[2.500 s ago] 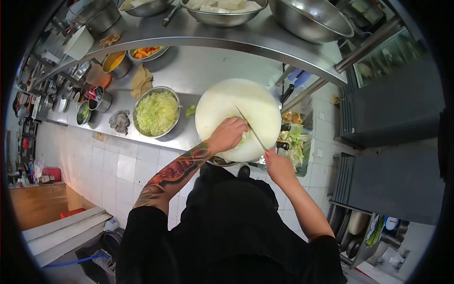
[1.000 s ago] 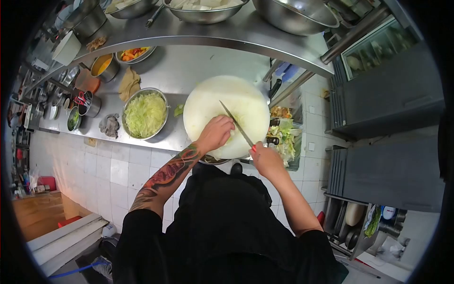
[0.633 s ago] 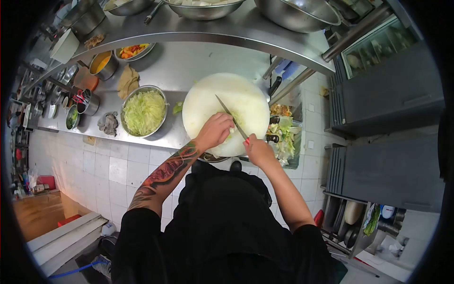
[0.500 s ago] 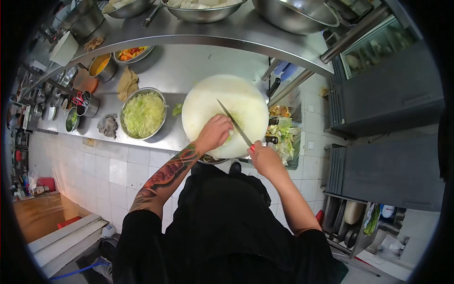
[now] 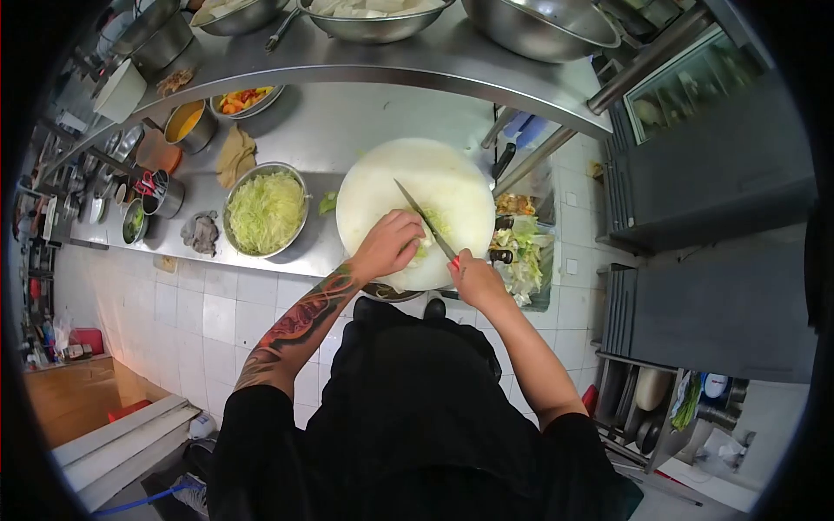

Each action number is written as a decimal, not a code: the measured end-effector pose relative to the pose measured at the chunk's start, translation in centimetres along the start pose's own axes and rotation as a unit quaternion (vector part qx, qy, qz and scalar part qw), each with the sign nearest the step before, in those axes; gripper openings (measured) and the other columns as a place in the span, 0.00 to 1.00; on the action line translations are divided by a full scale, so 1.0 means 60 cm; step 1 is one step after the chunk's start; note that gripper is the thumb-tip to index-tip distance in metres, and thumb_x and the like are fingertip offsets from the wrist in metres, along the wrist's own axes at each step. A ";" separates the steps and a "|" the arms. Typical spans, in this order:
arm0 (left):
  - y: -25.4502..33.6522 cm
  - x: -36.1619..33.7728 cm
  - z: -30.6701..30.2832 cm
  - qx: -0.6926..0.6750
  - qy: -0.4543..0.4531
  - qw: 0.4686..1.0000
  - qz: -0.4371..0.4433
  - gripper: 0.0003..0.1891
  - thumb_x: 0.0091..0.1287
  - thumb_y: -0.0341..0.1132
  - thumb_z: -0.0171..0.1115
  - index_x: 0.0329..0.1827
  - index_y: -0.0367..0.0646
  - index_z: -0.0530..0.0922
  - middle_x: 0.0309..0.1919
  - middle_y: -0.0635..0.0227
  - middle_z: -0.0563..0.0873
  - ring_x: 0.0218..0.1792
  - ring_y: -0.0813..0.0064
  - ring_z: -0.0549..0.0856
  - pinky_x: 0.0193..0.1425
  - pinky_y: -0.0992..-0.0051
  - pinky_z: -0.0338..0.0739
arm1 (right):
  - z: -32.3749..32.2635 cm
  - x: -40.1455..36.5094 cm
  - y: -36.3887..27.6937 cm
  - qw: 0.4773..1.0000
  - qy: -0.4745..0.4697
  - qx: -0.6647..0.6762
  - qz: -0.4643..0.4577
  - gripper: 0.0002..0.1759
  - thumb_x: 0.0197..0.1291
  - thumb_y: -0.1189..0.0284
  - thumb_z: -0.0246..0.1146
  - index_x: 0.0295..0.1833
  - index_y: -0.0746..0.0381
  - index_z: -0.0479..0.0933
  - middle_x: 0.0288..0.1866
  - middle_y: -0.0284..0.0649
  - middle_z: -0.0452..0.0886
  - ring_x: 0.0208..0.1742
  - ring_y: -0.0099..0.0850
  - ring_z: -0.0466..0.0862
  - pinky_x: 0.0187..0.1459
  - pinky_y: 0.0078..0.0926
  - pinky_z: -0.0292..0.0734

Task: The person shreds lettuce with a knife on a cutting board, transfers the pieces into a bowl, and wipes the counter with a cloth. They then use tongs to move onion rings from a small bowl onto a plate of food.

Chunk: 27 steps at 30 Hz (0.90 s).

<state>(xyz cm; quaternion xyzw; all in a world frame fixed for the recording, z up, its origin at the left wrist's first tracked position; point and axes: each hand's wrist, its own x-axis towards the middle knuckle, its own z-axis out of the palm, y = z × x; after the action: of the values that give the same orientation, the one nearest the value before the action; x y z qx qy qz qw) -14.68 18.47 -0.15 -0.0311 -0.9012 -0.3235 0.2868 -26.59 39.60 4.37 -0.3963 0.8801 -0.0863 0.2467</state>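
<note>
On the round white cutting board [image 5: 372,178], my left hand [image 5: 391,243] presses down a pale green piece of cabbage [image 5: 425,244] with curled fingers, which partly hide it. My right hand [image 5: 476,278] grips the red handle of a kitchen knife [image 5: 417,206]. Its blade slants up and to the left, close beside my left fingertips. Fine cabbage shreds [image 5: 440,219] lie along the blade's right side. Left of the board stands a metal bowl [image 5: 305,221] heaped with shredded cabbage [image 5: 266,208]. A loose green leaf [image 5: 327,202] rests between bowl and board.
A steel shelf [image 5: 347,76] with large metal bowls crosses above the counter's back. To the right is a bin of leafy trimmings [image 5: 524,252], below the counter edge. Cloths [image 5: 201,232] and small pots [image 5: 191,128] stand at the left. Grey cabinets [image 5: 712,295] line the right.
The knife and my right hand have shifted slightly up and to the left. My left hand stays on the cabbage, and more shreds show beside the blade.
</note>
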 end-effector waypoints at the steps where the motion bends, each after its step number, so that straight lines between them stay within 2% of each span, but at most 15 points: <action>1: -0.003 -0.003 0.000 0.000 -0.013 1.000 -0.005 0.09 0.63 0.26 0.65 0.45 0.41 0.82 0.52 0.60 0.84 0.57 0.52 0.81 0.63 0.58 0.78 | -0.010 -0.003 -0.005 1.000 -0.003 -0.015 -0.005 0.20 0.81 0.56 0.55 0.54 0.66 0.74 0.40 0.59 0.90 0.45 0.59 0.91 0.49 0.58 0.84; 4: -0.006 -0.002 0.001 0.001 -0.029 1.000 0.000 0.09 0.64 0.26 0.66 0.47 0.41 0.82 0.53 0.59 0.83 0.58 0.52 0.81 0.65 0.57 0.77 | -0.055 -0.056 -0.020 0.999 -0.007 -0.032 -0.003 0.20 0.80 0.57 0.56 0.54 0.65 0.74 0.38 0.58 0.90 0.44 0.59 0.91 0.48 0.58 0.84; 9: -0.007 -0.006 0.007 0.003 -0.032 0.999 -0.004 0.10 0.64 0.26 0.66 0.47 0.41 0.81 0.53 0.59 0.84 0.58 0.52 0.81 0.65 0.58 0.77 | 0.002 -0.012 0.002 0.999 0.014 -0.030 -0.005 0.19 0.80 0.57 0.56 0.53 0.65 0.73 0.38 0.57 0.90 0.44 0.59 0.91 0.47 0.58 0.84; 11: -0.010 -0.008 0.003 0.006 -0.033 0.999 -0.004 0.10 0.64 0.26 0.66 0.47 0.41 0.81 0.52 0.59 0.84 0.58 0.52 0.81 0.65 0.58 0.77 | -0.044 -0.030 -0.023 1.000 0.002 -0.030 -0.011 0.20 0.80 0.56 0.57 0.54 0.65 0.73 0.38 0.58 0.90 0.43 0.60 0.91 0.47 0.58 0.83; 15: -0.015 -0.008 0.014 0.000 -0.025 1.000 -0.005 0.09 0.64 0.26 0.66 0.47 0.41 0.81 0.52 0.59 0.84 0.58 0.52 0.81 0.65 0.58 0.77 | -0.015 -0.029 -0.003 0.999 -0.010 -0.038 0.006 0.20 0.79 0.56 0.57 0.55 0.65 0.74 0.38 0.58 0.90 0.44 0.60 0.91 0.47 0.58 0.84; 17: -0.013 -0.010 0.012 0.003 -0.017 1.000 -0.010 0.09 0.64 0.26 0.66 0.47 0.41 0.81 0.53 0.58 0.84 0.58 0.52 0.81 0.65 0.58 0.77 | 0.027 0.010 0.010 0.999 0.017 -0.008 -0.029 0.20 0.79 0.57 0.58 0.55 0.65 0.73 0.38 0.58 0.90 0.44 0.60 0.91 0.47 0.58 0.84; 20: -0.011 -0.006 0.005 -0.001 -0.030 1.000 0.001 0.09 0.64 0.26 0.66 0.46 0.41 0.81 0.53 0.59 0.84 0.58 0.52 0.81 0.65 0.58 0.77 | -0.066 -0.051 -0.032 1.000 -0.018 -0.021 0.003 0.19 0.79 0.57 0.58 0.55 0.65 0.75 0.39 0.59 0.89 0.44 0.60 0.90 0.48 0.58 0.84; 23: -0.013 -0.008 0.014 -0.003 -0.015 1.000 -0.006 0.08 0.64 0.26 0.66 0.46 0.41 0.82 0.53 0.58 0.84 0.58 0.52 0.81 0.65 0.58 0.77 | 0.006 0.002 -0.005 1.000 -0.012 -0.003 0.001 0.20 0.79 0.57 0.58 0.54 0.65 0.75 0.39 0.59 0.89 0.44 0.60 0.90 0.48 0.58 0.84; 25: -0.012 -0.008 0.009 -0.002 -0.010 1.000 -0.003 0.08 0.64 0.27 0.66 0.46 0.41 0.81 0.53 0.59 0.84 0.57 0.53 0.82 0.63 0.58 0.78 | -0.005 0.006 -0.017 1.000 0.009 0.000 -0.025 0.20 0.80 0.57 0.58 0.55 0.65 0.75 0.39 0.58 0.90 0.44 0.59 0.91 0.48 0.58 0.84; 27: -0.011 -0.012 0.007 -0.001 -0.019 1.000 -0.007 0.08 0.65 0.27 0.66 0.46 0.41 0.81 0.53 0.59 0.84 0.57 0.53 0.82 0.63 0.59 0.78 | -0.050 -0.038 -0.030 1.000 -0.012 -0.001 -0.009 0.20 0.80 0.57 0.57 0.54 0.65 0.75 0.40 0.59 0.90 0.44 0.60 0.90 0.49 0.58 0.84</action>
<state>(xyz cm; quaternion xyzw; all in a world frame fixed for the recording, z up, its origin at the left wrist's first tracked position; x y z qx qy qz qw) -14.46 18.29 -1.16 -0.0312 -0.9061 -0.3261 0.2676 -25.64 39.95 8.41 -0.4053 0.8735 -0.0830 0.2564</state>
